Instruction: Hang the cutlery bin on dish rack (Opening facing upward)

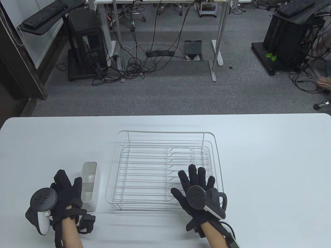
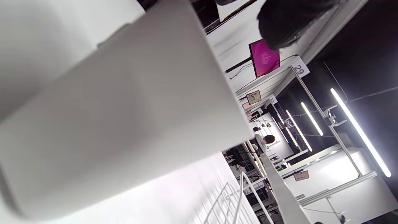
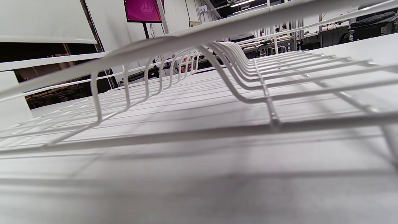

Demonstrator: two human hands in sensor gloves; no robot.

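Observation:
The white cutlery bin (image 1: 89, 182) stands upright on the table with its opening up, just left of the white wire dish rack (image 1: 165, 155). My left hand (image 1: 68, 182) is beside the bin's left wall with its fingers stretched out, and the thumb is at the wall. I cannot tell whether it touches. In the left wrist view the bin's wall (image 2: 124, 124) fills the frame, with one dark fingertip (image 2: 286, 21) at the top. My right hand (image 1: 194, 177) lies flat, fingers spread, on the rack's near right corner. The right wrist view looks low along the rack's wires (image 3: 236, 90).
The white table (image 1: 271, 160) extends to the right of the rack and behind it. Its far edge runs across the middle of the table view. Beyond it are grey floor, cables and desk legs.

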